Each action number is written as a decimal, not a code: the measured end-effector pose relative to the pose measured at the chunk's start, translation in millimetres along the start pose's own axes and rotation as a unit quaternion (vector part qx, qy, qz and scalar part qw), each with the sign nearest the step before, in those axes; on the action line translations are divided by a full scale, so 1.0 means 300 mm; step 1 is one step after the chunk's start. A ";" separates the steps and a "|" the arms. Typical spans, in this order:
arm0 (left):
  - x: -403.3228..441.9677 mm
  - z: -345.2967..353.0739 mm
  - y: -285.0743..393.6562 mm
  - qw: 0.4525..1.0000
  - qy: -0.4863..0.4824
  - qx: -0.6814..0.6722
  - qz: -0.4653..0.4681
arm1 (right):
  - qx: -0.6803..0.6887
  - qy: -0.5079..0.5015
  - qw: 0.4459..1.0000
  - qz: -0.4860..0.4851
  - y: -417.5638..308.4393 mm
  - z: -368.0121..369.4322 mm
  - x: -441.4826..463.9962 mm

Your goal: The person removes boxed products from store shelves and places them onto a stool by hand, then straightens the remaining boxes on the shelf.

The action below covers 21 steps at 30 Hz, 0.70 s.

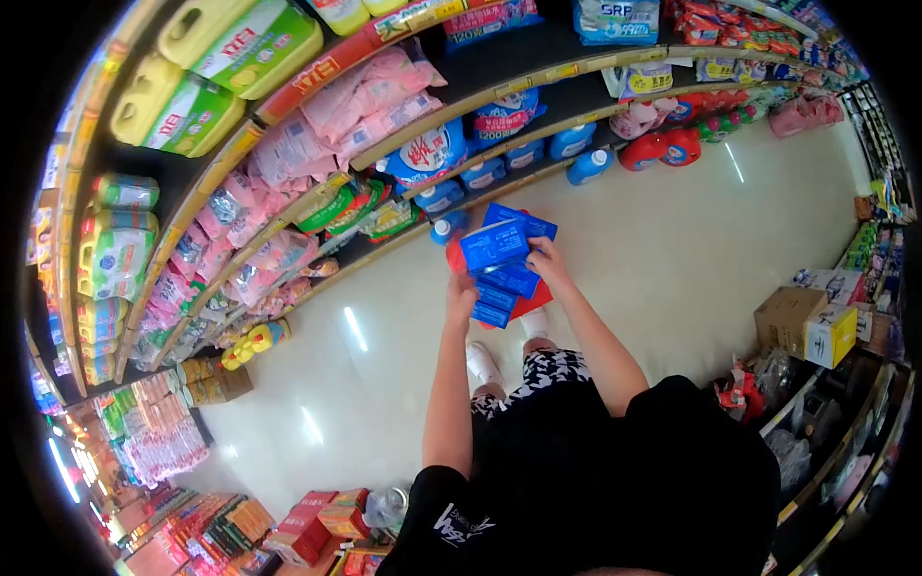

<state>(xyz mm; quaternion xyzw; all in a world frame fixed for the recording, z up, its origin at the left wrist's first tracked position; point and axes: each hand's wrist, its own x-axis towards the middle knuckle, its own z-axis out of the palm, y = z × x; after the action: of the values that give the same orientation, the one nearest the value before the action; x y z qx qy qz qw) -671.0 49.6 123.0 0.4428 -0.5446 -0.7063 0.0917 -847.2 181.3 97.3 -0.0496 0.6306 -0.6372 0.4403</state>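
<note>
Several blue boxes (495, 246) lie overlapping and fanned between the two hands, above the floor (663, 240) and in front of the person's body. The left hand (462, 296) has its grip closed at the left edge of the blue boxes; whether it also holds the red thing (530, 301) partly beneath them, I cannot tell. The right hand (545, 261) has its grip closed on the right side of the blue boxes, fingers bent at the edge. Red shows to the left of and below the boxes.

Just beyond them, at the far side, a blue bottle (448, 228) stands by the shelf (370, 257). Pink packs (355, 96) and yellow jugs (182, 108) fill the shelves to the left. Near right, a carton (786, 317) sits beside a yellow box (832, 336).
</note>
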 end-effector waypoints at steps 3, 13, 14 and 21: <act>0.040 0.006 -0.038 1.000 -0.007 -0.005 0.011 | -0.005 -0.025 0.999 0.030 0.019 -0.040 0.070; -0.077 -0.053 -0.044 0.995 0.073 0.020 -0.069 | -0.180 0.062 0.981 -0.041 0.034 -0.068 0.069; -0.115 -0.074 -0.058 0.994 0.089 0.014 -0.054 | -0.198 0.092 0.973 -0.069 0.030 -0.038 0.057; -0.672 -0.249 -0.219 0.984 0.157 -0.067 -0.048 | -0.330 -0.051 0.895 -0.294 0.078 0.426 -0.140</act>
<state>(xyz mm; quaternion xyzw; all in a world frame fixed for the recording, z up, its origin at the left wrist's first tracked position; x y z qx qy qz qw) -474.5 147.1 172.1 0.5667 -0.4533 -0.6665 0.1709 -731.0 114.6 123.6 -0.4077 0.7381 -0.4893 0.2224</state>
